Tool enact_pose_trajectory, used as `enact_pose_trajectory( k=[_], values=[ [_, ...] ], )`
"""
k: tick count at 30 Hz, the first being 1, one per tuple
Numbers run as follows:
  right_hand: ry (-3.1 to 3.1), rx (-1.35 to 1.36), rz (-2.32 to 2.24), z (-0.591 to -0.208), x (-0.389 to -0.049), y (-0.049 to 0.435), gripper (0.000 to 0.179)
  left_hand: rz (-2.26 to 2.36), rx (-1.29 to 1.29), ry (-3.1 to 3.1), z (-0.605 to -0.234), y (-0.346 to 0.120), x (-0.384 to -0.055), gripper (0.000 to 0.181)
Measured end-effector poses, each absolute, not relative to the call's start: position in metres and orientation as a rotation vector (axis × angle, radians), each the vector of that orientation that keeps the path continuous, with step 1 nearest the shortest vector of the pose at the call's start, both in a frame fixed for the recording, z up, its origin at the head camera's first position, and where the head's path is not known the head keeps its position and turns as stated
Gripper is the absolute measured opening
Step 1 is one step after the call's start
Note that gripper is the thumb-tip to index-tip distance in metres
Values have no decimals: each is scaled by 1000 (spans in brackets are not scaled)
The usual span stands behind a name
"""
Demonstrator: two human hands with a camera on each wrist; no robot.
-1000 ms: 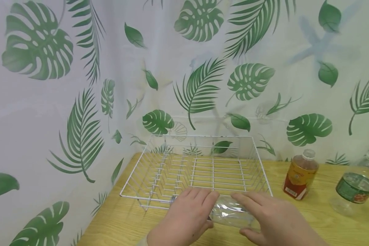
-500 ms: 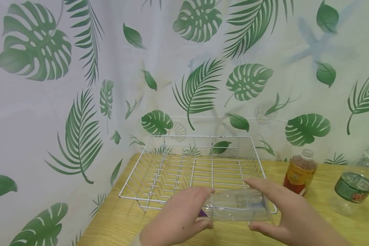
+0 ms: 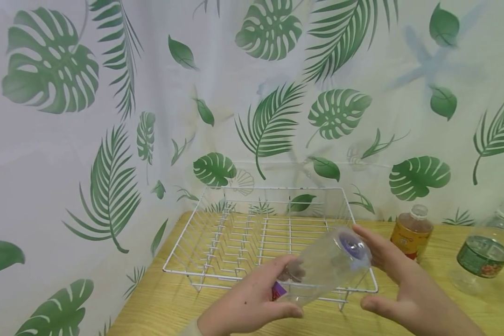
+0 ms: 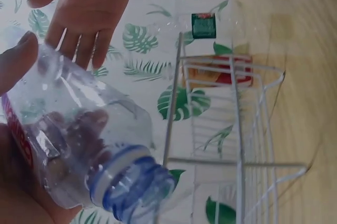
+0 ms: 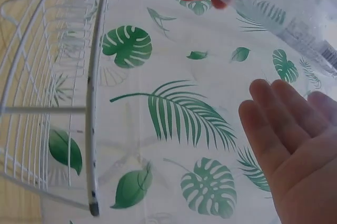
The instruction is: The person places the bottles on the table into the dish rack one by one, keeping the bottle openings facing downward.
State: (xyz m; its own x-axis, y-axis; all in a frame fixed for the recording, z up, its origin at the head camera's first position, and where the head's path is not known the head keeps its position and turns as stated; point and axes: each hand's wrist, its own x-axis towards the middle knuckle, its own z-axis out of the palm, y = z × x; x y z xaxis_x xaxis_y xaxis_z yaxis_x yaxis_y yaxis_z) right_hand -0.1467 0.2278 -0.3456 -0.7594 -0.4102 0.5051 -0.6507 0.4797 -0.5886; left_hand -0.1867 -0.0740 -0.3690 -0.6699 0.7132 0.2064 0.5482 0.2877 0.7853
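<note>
Gripping clear ribbed plastic bottle [image 3: 325, 266], left hand [image 3: 248, 305]; wire rack [image 3: 235, 233] behind.

Amber bottle [image 3: 411, 231], green-labelled jar [image 3: 483, 256]

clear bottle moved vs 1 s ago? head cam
Yes. The clear bottle has come up off the table and tipped, its base now raised toward the wire rack over its front rail. The left hand grips it; the right hand is open beside it.
</note>
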Motion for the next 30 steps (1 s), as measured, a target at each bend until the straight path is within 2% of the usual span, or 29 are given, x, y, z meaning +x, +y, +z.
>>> enact_pose_trajectory(
  k=[7, 14, 24, 30],
  values=[
    [-2071, 1155, 1729, -358, -153, 222, 84, 1527, 1152, 2015, -382, -60, -186, 63],
    [-1937, 1184, 2066, -369, -155, 207, 84, 1569, 1139, 1892, -395, -53, -187, 64],
    [-1701, 1342, 2236, -369, -153, 187, 86, 1485, 1135, 1783, -410, -46, -191, 58],
    [-1574, 1456, 2221, -372, -153, 183, 71, 1457, 1132, 1751, -414, -43, -193, 56]
  ],
)
